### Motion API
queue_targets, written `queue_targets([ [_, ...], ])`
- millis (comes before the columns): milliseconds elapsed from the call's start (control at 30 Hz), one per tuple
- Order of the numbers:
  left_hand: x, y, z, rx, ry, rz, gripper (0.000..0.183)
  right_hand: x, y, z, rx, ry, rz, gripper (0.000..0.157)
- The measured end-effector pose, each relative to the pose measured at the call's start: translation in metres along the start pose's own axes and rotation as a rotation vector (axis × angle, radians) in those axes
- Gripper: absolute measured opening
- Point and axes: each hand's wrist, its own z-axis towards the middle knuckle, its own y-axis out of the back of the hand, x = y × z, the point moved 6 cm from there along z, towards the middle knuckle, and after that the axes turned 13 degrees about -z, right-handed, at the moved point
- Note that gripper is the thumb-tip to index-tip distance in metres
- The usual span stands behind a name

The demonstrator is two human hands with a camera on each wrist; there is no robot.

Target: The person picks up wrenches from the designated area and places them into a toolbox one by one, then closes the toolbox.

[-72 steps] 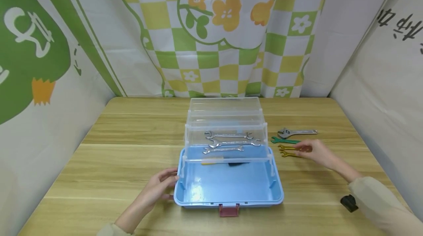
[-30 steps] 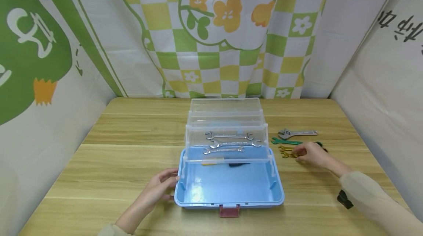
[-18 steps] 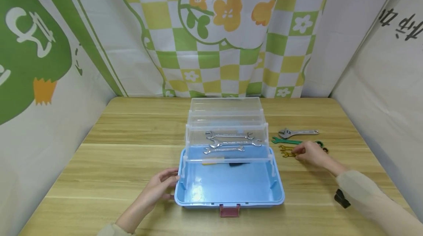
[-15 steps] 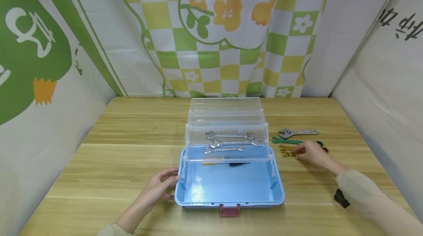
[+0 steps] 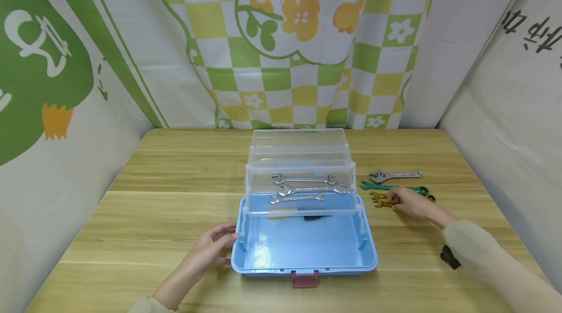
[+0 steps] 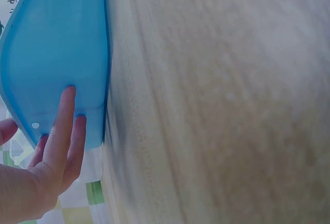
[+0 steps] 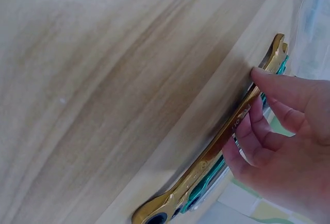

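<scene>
My left hand [image 5: 210, 247] rests against the left side of an open blue toolbox [image 5: 307, 270]. In the left wrist view its fingers lie nearly straight on the box's outer wall [image 6: 67, 43], the thumb by the rim. Right of the box, my right hand [image 5: 410, 202] pinches the nearest gold ratchet wrench [image 7: 206, 154] between thumb and fingers, low at the table. A second gold wrench [image 5: 377, 195] lies just behind it, partly covered by the hand. Beyond that are a green ratchet wrench [image 5: 375, 186] and a silver adjustable wrench [image 5: 401, 175].
Three silver open-ended wrenches [image 5: 303, 198] lie in the box's clear raised trays [image 5: 303, 156]. Something yellow [image 5: 282, 213] and something black show beneath the lowest tray. A dark red latch [image 5: 305, 280] juts from the box front. A small black object [image 5: 450, 257] is by the right sleeve.
My right hand has shifted slightly left along the gold wrenches, uncovering the ring end of the green wrench and a gold wrench's ring end. The left hand and toolbox stay put.
</scene>
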Motion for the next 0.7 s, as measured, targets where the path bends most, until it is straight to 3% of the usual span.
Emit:
queue_targets([
  [467, 0.0005, -0.0002, -0.0006, -0.016, -0.004, -0.010, 0.054, -0.0014, 0.0040, -0.0048, -0.053, 0.037, 0.050, 0.013],
  [700, 0.0010, 0.0006, -0.0004, -0.018, -0.004, -0.013, 0.054, -0.0057, 0.0041, -0.0065, -0.071, 0.013, 0.075, 0.015],
])
